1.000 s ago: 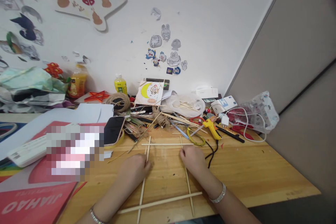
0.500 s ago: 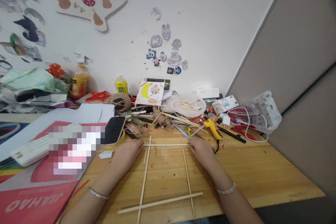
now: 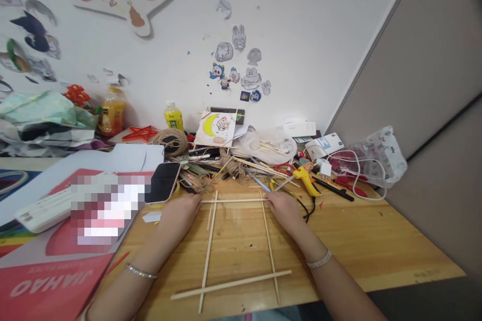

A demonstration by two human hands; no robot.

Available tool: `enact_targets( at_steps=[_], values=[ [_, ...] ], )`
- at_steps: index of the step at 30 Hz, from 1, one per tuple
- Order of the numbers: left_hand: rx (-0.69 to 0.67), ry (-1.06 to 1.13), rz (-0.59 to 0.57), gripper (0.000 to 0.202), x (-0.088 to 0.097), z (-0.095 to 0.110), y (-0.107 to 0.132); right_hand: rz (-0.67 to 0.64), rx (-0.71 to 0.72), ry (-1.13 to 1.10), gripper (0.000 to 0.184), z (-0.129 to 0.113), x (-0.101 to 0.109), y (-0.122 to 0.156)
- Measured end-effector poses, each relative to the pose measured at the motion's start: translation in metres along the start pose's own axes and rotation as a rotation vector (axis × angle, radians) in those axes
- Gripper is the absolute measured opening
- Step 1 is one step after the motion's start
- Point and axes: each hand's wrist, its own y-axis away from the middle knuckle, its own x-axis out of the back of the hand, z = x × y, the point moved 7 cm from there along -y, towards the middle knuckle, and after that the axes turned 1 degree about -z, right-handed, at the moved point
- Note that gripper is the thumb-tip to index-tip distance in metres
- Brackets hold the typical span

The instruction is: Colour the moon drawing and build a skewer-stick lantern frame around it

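Note:
Both ends of a thin wooden stick (image 3: 241,201) are in my hands: my left hand (image 3: 181,214) closes on the left end, my right hand (image 3: 285,211) on the right end. The stick lies across two lengthwise sticks, the left one (image 3: 209,248) and the right one (image 3: 268,241), near their far ends. Closer to me, another crosswise stick (image 3: 233,284) rests over both at a slight slant. Together they outline a rough four-sided frame on the wooden table. My fingertips are partly hidden behind the backs of my hands.
Beyond my hands lie a yellow glue gun (image 3: 309,180), scissors with a blue handle (image 3: 259,180), twine (image 3: 171,141) and loose sticks. A small stick-framed moon picture (image 3: 216,129) stands behind. Left are a phone (image 3: 163,183) and a red bag (image 3: 48,286); right, a white cable (image 3: 357,175).
Both hands and the far crosswise stick have shifted slightly left over the lengthwise sticks. The camera view has tilted down a little. The near crosswise stick keeps its place on the frame.

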Motion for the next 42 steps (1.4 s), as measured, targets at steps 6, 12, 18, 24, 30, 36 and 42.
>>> enact_targets(
  at_steps=[6, 12, 18, 24, 30, 36, 42],
  values=[
    [-0.008, -0.086, -0.031, 0.034, 0.003, 0.005, 0.006, 0.014, -0.007, -0.01, 0.025, -0.001, 0.003, 0.002],
    [0.013, -0.098, -0.035, 0.032, 0.004, 0.006, 0.009, 0.033, -0.022, -0.062, 0.026, 0.0, 0.008, 0.005],
    [0.061, -0.114, -0.007, 0.031, 0.019, 0.008, 0.022, 0.109, -0.036, -0.175, 0.025, 0.01, 0.028, 0.024],
    [-0.034, 0.05, -0.203, 0.019, 0.02, 0.007, 0.054, -0.043, 0.187, -0.429, 0.013, 0.001, 0.024, 0.086],
    [-0.055, 0.16, -0.511, 0.022, 0.009, 0.008, 0.094, -0.179, 0.267, -0.44, 0.013, -0.01, 0.0, 0.126],
    [-0.148, 0.191, -0.527, 0.013, -0.003, 0.017, 0.103, -0.111, 0.293, -0.428, 0.018, -0.011, -0.007, 0.126],
    [-0.198, 0.225, -0.449, 0.014, 0.001, 0.019, 0.096, -0.066, 0.296, -0.497, 0.019, -0.003, -0.005, 0.128]
  ],
)
